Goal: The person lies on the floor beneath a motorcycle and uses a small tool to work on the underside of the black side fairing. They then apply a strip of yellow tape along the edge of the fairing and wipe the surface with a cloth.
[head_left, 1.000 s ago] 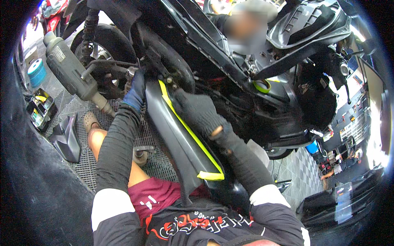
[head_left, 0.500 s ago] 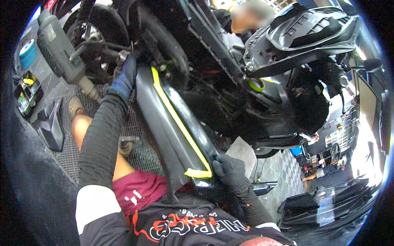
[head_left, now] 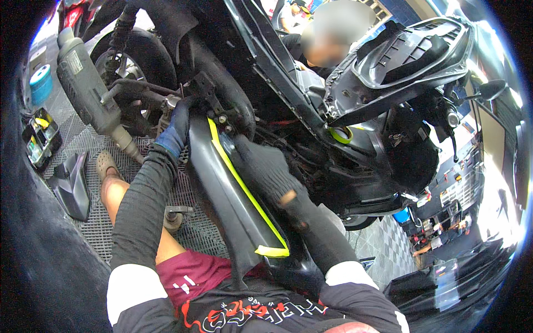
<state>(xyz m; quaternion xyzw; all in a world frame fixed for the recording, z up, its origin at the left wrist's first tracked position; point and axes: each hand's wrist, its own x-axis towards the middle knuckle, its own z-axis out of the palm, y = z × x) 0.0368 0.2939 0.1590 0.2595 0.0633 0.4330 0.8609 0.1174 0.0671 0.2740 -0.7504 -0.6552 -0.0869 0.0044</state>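
Observation:
A long black motorcycle body panel (head_left: 225,191) lies slantwise over my lap, with a strip of yellow-green tape (head_left: 244,181) along it that bends at the lower end. My left hand (head_left: 176,130), in a blue and black glove, is closed around the panel's far end. My right hand (head_left: 261,166), in a dark grey knit glove, rests on the glossy strip beside the tape, towards the far end. The fingers of that hand are mostly hidden in the dark area.
A partly stripped motorcycle stands ahead, with its exhaust muffler (head_left: 83,75) and rear wheel (head_left: 139,55) at left. A tool tray (head_left: 41,136), a blue tape roll (head_left: 40,83) and a loose black cover (head_left: 72,186) lie on the floor. Another person is behind the motorcycle.
My right hand has moved up along the panel from its near end toward the far end. My left hand still holds the far end. The view has shifted slightly.

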